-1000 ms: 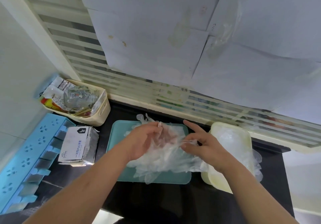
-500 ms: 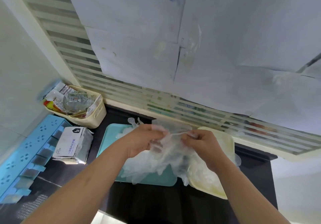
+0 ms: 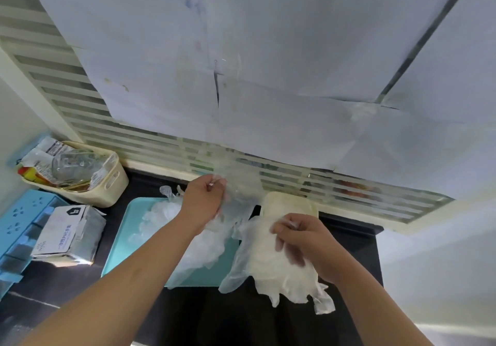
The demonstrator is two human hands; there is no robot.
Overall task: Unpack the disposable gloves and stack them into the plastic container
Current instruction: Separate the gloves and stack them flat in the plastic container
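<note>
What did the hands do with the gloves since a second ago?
The hands drew apart. The left hand rose off the glove pile, pinching one clear glove. The right hand moved right, over the cream plastic container, pinching a second glove there. The teal tray, glove box and basket stayed put.

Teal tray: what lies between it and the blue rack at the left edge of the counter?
In the head view, a white carton box sits on the dark counter between the blue rack and the teal tray. Nothing else shows in that stretch.
</note>
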